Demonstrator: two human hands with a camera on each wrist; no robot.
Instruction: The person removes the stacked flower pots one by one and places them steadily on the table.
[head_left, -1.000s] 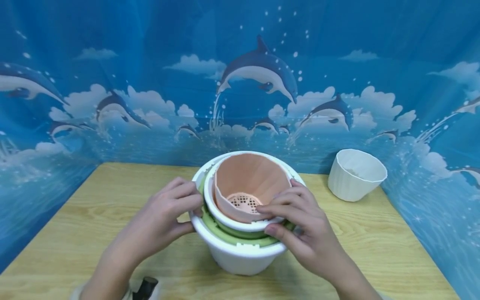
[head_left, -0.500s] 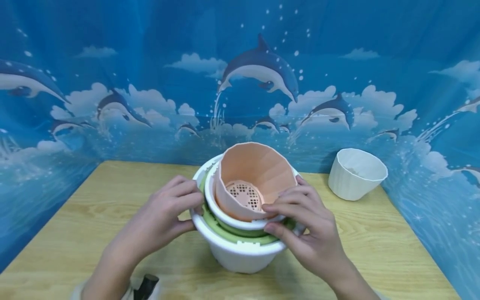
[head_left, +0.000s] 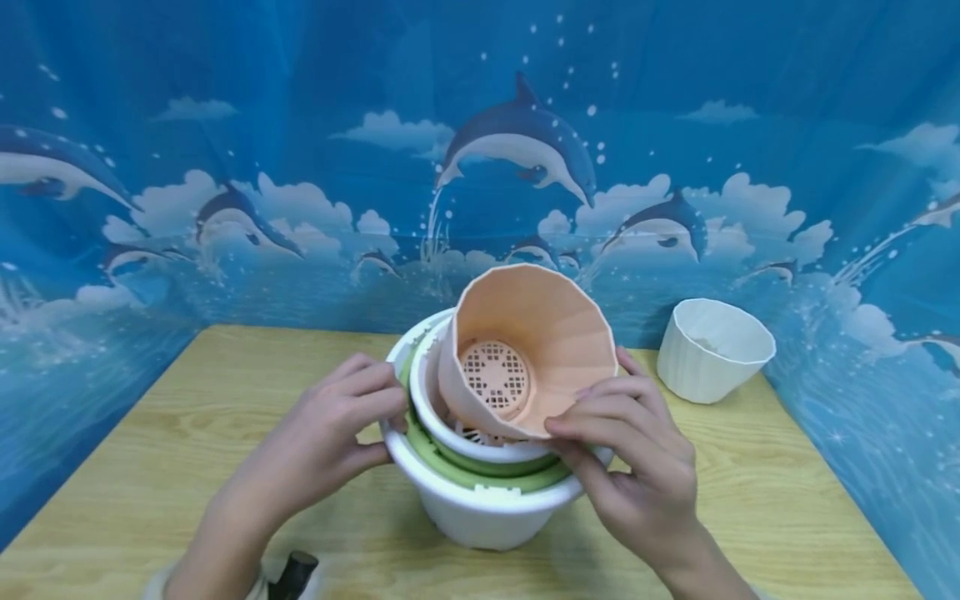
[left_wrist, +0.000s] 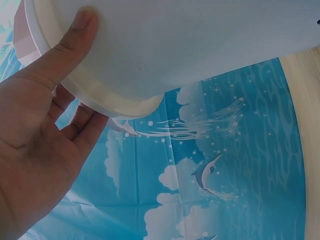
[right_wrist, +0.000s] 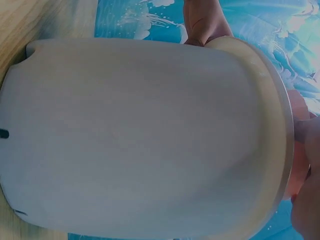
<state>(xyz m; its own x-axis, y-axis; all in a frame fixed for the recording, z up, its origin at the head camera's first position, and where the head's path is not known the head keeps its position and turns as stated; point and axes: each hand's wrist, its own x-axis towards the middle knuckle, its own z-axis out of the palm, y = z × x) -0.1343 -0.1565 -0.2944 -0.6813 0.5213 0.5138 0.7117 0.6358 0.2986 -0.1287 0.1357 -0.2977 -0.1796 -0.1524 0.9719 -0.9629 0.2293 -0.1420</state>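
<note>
In the head view a peach flowerpot (head_left: pixel 558 333) with a meshed bottom leans out of a stack of nested pots. My right hand (head_left: pixel 637 454) pinches its near right rim between thumb and fingers. Beneath it show a smaller white pot's rim (head_left: pixel 498 453), a green pot (head_left: pixel 431 450) and the large white flowerpot (head_left: pixel 480 521) around them all. My left hand (head_left: pixel 337 417) grips the large pot's left rim. In the left wrist view that hand's thumb (left_wrist: pixel 75 40) presses the outer wall while the fingers reach around the rim.
Another white pot (head_left: pixel 708 358) stands at the back right of the wooden table (head_left: pixel 750 492), with something pale inside it. A blue dolphin-print curtain (head_left: pixel 337 208) rises behind and beside the table. A dark cylindrical object (head_left: pixel 294 575) sits by the left wrist.
The peach pot has risen up and to the right out of the stack and tilted more, with my right hand moving along. The left hand and the large pot have stayed put.
</note>
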